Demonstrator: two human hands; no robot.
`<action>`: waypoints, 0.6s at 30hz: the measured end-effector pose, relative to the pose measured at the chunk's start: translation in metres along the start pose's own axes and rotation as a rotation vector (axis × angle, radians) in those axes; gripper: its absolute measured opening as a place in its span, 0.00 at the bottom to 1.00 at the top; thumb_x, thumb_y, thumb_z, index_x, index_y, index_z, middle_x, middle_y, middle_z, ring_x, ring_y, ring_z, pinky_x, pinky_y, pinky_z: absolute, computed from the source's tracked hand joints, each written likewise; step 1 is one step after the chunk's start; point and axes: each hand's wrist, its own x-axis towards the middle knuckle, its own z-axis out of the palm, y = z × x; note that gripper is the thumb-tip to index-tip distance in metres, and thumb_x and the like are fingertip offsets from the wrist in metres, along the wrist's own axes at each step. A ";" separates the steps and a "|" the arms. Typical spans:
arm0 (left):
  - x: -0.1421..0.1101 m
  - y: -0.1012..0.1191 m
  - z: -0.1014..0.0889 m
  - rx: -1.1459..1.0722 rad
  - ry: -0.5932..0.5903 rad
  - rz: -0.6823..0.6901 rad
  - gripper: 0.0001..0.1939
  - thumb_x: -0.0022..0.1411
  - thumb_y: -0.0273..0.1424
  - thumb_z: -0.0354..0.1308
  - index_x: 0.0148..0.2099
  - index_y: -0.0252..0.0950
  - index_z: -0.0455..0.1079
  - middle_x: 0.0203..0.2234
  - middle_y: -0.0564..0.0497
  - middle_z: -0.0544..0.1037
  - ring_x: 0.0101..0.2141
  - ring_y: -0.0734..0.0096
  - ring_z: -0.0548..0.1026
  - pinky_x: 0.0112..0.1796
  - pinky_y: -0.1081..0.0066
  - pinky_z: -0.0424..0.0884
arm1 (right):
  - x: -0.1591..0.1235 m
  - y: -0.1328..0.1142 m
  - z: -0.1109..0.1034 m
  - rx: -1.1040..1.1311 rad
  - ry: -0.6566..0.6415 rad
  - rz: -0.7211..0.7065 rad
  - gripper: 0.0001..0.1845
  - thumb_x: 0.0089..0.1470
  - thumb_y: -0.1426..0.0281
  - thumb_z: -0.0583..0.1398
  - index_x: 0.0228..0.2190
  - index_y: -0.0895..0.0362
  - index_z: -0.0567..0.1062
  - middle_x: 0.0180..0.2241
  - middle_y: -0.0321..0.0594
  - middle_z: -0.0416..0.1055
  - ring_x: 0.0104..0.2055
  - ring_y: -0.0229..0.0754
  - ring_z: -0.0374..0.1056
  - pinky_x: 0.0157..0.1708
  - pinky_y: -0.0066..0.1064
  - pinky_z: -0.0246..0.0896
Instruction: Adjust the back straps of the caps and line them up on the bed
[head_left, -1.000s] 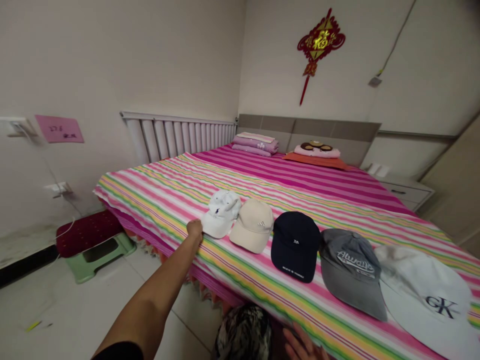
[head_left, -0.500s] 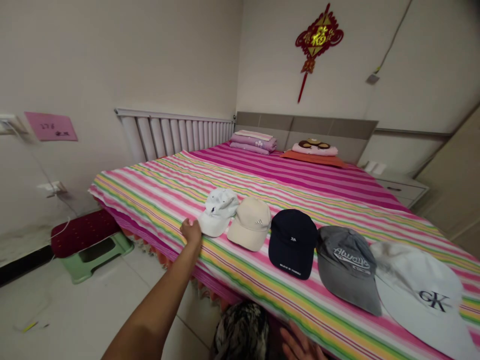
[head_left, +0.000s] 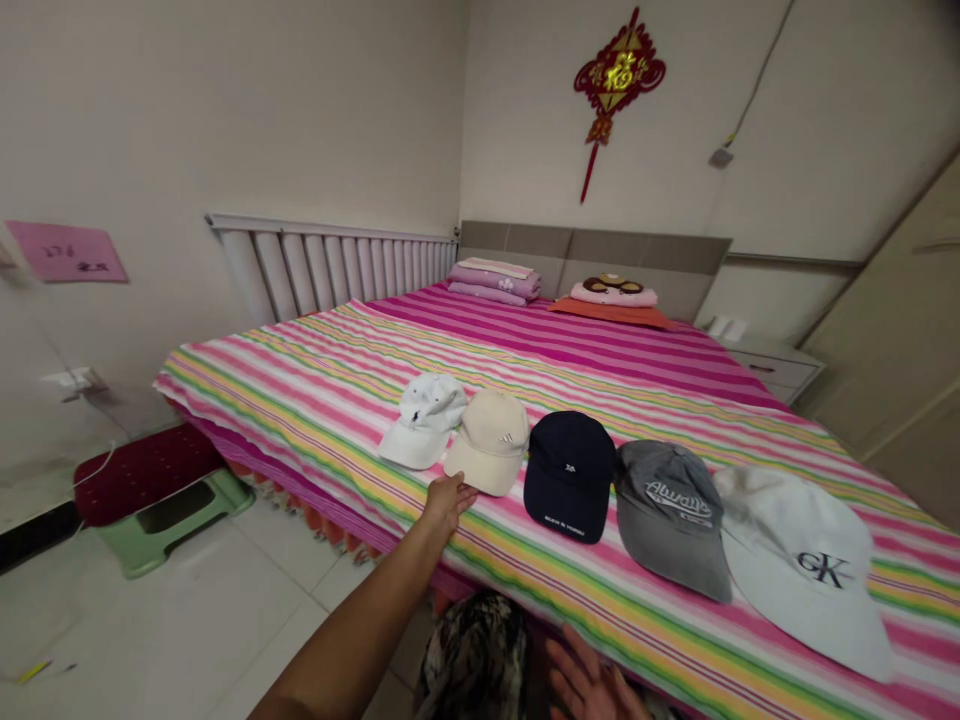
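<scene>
The left hand reaches in from the near left, fingers loosely spread and pinching nothing, just at the near edge of the beige cap, whose brim points toward the near side; whether they touch, I cannot tell. That cap sits second from left in a row running left to right across the striped bed, between the white cap and the navy cap. The right hand, spread open at the bed's near edge, lies farther from it.

"Always" on the grey cap, "CK" on the large white cap
</scene>
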 end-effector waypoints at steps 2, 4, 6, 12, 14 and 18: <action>-0.001 0.002 -0.006 0.009 -0.012 -0.011 0.04 0.52 0.24 0.55 0.26 0.30 0.63 0.16 0.47 0.70 0.20 0.69 0.73 0.28 0.67 0.71 | -0.002 -0.001 -0.001 0.009 0.013 -0.015 0.22 0.38 0.59 0.65 0.39 0.47 0.74 0.45 0.39 0.71 0.42 0.43 0.67 0.43 0.37 0.59; -0.001 0.006 -0.016 0.005 0.018 0.008 0.05 0.51 0.25 0.56 0.25 0.30 0.64 0.16 0.48 0.70 0.19 0.70 0.72 0.26 0.68 0.71 | -0.004 -0.003 -0.002 0.013 0.039 -0.041 0.22 0.38 0.59 0.65 0.39 0.47 0.74 0.45 0.40 0.71 0.42 0.43 0.67 0.43 0.36 0.59; 0.002 0.015 -0.025 -0.023 0.101 0.068 0.06 0.51 0.26 0.57 0.25 0.32 0.63 0.15 0.53 0.68 0.17 0.75 0.69 0.25 0.72 0.69 | -0.006 -0.006 -0.002 0.018 0.066 -0.074 0.23 0.38 0.59 0.65 0.39 0.48 0.74 0.45 0.40 0.71 0.41 0.42 0.67 0.43 0.36 0.58; 0.023 0.046 -0.036 -0.171 0.362 0.272 0.04 0.54 0.25 0.54 0.29 0.35 0.60 0.18 0.59 0.67 0.18 0.83 0.66 0.28 0.77 0.68 | -0.006 -0.008 0.009 0.051 0.062 -0.125 0.23 0.40 0.59 0.64 0.41 0.49 0.73 0.46 0.41 0.70 0.41 0.42 0.67 0.43 0.36 0.58; 0.029 0.051 -0.036 -0.190 0.358 0.300 0.05 0.53 0.23 0.54 0.29 0.35 0.60 0.20 0.58 0.69 0.20 0.82 0.68 0.30 0.75 0.69 | -0.005 -0.007 0.012 0.051 0.051 -0.126 0.23 0.40 0.59 0.64 0.41 0.50 0.73 0.45 0.41 0.71 0.41 0.41 0.67 0.43 0.35 0.58; 0.035 0.052 -0.036 -0.190 0.306 0.326 0.06 0.51 0.19 0.54 0.30 0.34 0.62 0.22 0.56 0.70 0.22 0.79 0.70 0.32 0.71 0.70 | -0.005 -0.004 0.012 0.044 0.049 -0.117 0.22 0.40 0.59 0.64 0.41 0.50 0.73 0.44 0.41 0.72 0.40 0.41 0.67 0.42 0.35 0.58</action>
